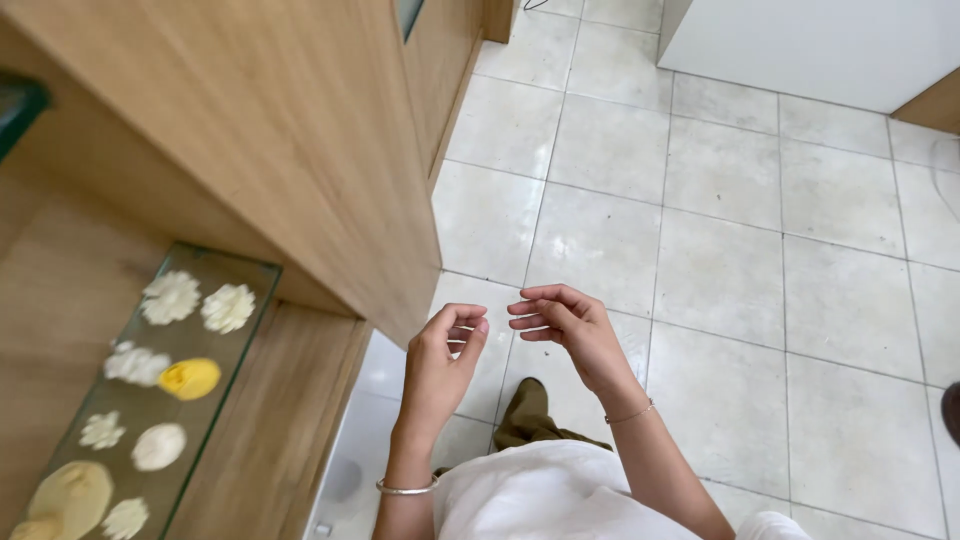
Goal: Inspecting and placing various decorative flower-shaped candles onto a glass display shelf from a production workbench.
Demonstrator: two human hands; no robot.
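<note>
Pale floor tiles [720, 250] beneath two bare hands held close together, nothing visibly gripped.

Left hand [440, 365], silver bangle [405, 489] on its wrist, has fingers curled loosely inward; right hand [565, 330], thin bracelet [630, 413], has fingers bent towards it, tips nearly meeting. Whether anything small is pinched cannot be told. Wooden cabinet [300, 130] stands just to the left; glass shelf [225, 350] bears white and yellow flower shapes [190, 378].

Bright, even daylight around me, soft sheen on the pale floor tiles [720, 200], faint shadows under my hands, sharp focus, wide-angle stretch at the edges
</note>
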